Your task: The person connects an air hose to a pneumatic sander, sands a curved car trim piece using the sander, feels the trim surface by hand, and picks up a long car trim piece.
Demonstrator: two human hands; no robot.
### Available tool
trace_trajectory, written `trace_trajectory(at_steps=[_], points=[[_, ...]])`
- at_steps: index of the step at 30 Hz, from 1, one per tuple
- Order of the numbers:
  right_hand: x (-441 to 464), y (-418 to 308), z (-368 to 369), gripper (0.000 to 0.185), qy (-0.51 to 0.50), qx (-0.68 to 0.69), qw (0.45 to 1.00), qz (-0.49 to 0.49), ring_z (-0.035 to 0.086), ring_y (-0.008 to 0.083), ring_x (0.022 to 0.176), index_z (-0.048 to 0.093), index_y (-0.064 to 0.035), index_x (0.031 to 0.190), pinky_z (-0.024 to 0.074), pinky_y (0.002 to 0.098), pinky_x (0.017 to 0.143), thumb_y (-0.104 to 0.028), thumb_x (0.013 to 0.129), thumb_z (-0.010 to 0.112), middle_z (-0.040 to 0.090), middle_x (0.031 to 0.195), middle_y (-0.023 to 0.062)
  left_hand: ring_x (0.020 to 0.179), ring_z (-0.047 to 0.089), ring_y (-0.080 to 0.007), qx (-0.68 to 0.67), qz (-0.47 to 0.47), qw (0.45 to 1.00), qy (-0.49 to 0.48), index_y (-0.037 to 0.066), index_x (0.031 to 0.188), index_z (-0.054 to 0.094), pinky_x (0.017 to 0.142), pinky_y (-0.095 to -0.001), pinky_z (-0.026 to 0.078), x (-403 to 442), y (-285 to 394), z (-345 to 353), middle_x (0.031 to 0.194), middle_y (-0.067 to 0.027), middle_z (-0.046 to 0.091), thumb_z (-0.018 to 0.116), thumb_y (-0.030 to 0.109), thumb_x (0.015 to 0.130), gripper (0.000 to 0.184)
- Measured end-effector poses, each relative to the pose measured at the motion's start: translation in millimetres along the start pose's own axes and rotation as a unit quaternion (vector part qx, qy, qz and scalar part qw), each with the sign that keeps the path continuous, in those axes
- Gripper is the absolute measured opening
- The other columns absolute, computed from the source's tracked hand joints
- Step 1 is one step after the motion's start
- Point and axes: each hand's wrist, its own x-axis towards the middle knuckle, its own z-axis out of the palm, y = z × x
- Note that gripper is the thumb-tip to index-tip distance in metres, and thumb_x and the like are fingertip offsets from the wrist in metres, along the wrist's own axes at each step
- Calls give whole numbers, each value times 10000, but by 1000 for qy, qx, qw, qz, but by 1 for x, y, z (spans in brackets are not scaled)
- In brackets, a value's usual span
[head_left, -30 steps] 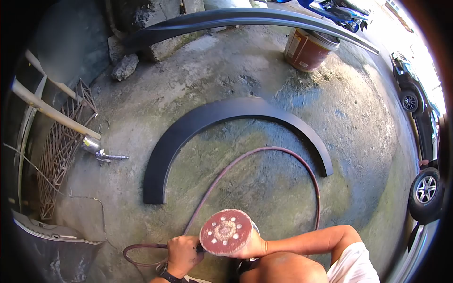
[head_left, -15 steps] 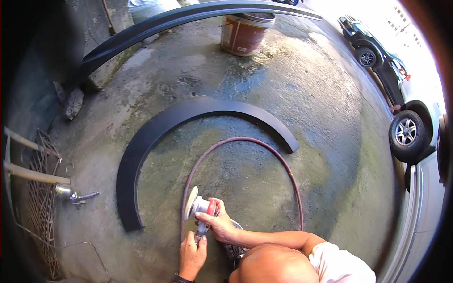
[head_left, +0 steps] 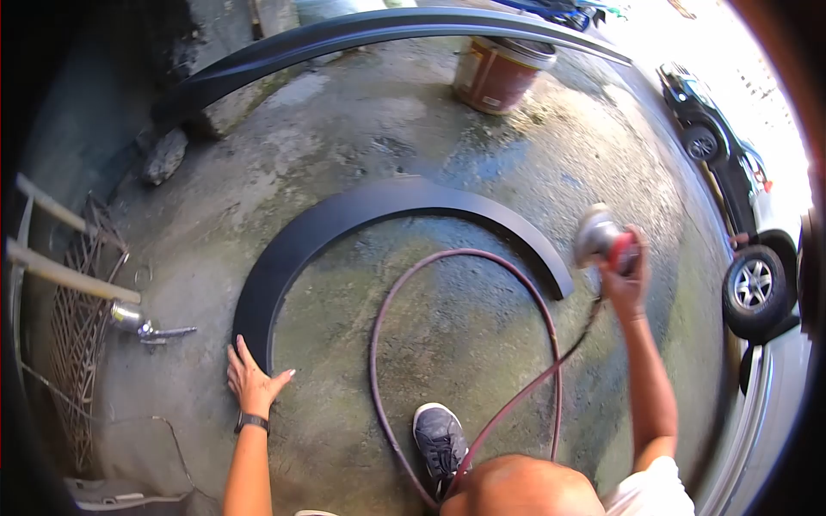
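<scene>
Sander is clasped in right hand, tip of dark arch just leftward; the arch's other end is spanned by left hand, fingers spread. Concrete extends rightward of the sander; hose is looped below-left, bucket seen beyond.

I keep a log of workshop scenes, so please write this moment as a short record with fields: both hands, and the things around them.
Left hand: spread over the near left end of the arched black panel
Right hand: holding a sander, somewhat blurred, right of the panel
Hose: looped on the concrete floor, running up toward the sander
Background: bucket under a long dark strip
Far right: vehicle wheel
</scene>
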Motion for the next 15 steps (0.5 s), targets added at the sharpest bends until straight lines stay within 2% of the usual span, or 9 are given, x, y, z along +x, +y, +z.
trace_trajectory(at_steps=[2, 3, 5, 9, 11, 12, 13, 14, 15], points=[[56, 13, -56, 803, -18, -131, 989, -70, 610, 266, 1142, 534, -112, 1473, 529, 388, 943, -4, 753, 872, 607, 1262, 121, 1427, 406, -548, 12, -50, 999, -18, 196, 1675, 95, 1145, -644, 380, 17, -4, 9, 1666, -282, 257, 1003, 476, 555, 1469], [92, 7, -78, 827, -16, -222, 954, -201, 616, 342, 1174, 524, -110, 1491, 527, 418, 968, 23, 742, 849, 605, 1280, 156, 1411, 418, -543, 21, -66, 998, -7, 211, 1677, 90, 1150, -622, 390, 22, -4, 14, 1646, -274, 298, 1011, 427, 542, 1479], [146, 17, -124, 813, -59, -345, 886, -306, 598, 422, 1248, 514, -98, 1500, 524, 475, 1023, 48, 754, 805, 572, 1377, 194, 1356, 455, -518, -46, -86, 995, -7, 193, 1668, 131, 1146, -612, 379, 32, -6, 6, 1565, -273, 387, 995, 307, 542, 1424], [205, -1, -161, 746, -162, -450, 836, -270, 653, 399, 1163, 546, -109, 1457, 577, 460, 936, 29, 761, 777, 588, 1337, 174, 1289, 483, -485, -104, -8, 989, 106, 144, 1649, 192, 1118, -591, 389, 35, -32, 3, 1438, -242, 473, 951, 207, 550, 1337], [196, -14, -157, 711, -231, -427, 845, -223, 675, 388, 1079, 567, -113, 1416, 586, 452, 893, 38, 753, 779, 617, 1259, 152, 1266, 479, -454, -75, 58, 973, 208, 113, 1628, 244, 1102, -569, 390, 22, -38, -9, 1383, -226, 484, 921, 159, 555, 1270], [178, -2, -156, 673, -283, -436, 843, -139, 699, 378, 949, 595, -105, 1345, 594, 451, 819, 45, 723, 805, 636, 1163, 129, 1290, 464, -449, -77, 58, 969, 228, 118, 1622, 266, 1111, -567, 385, 15, -41, -18, 1398, -223, 474, 921, 159, 555, 1253], [162, -23, -140, 642, -358, -367, 850, -117, 716, 351, 853, 614, -117, 1289, 605, 447, 756, 15, 704, 842, 646, 1100, 109, 1317, 456, -444, -81, 58, 966, 237, 112, 1619, 273, 1127, -569, 376, 6, -45, -31, 1419, -223, 464, 917, 153, 555, 1245], [136, -9, -134, 596, -431, -334, 838, -37, 729, 324, 816, 637, -132, 1221, 616, 440, 729, -32, 685, 875, 650, 1074, 95, 1333, 450, -443, -89, 56, 964, 243, 108, 1615, 281, 1137, -565, 371, -1, -49, -44, 1427, -223, 462, 913, 147, 554, 1236], [105, -12, -116, 562, -478, -366, 798, -28, 744, 309, 843, 662, -151, 1182, 629, 423, 743, -85, 674, 894, 665, 1074, 91, 1350, 443, -441, -95, 56, 962, 249, 104, 1612, 288, 1148, -562, 366, -10, -54, -59, 1435, -223, 459, 908, 141, 553, 1227]])
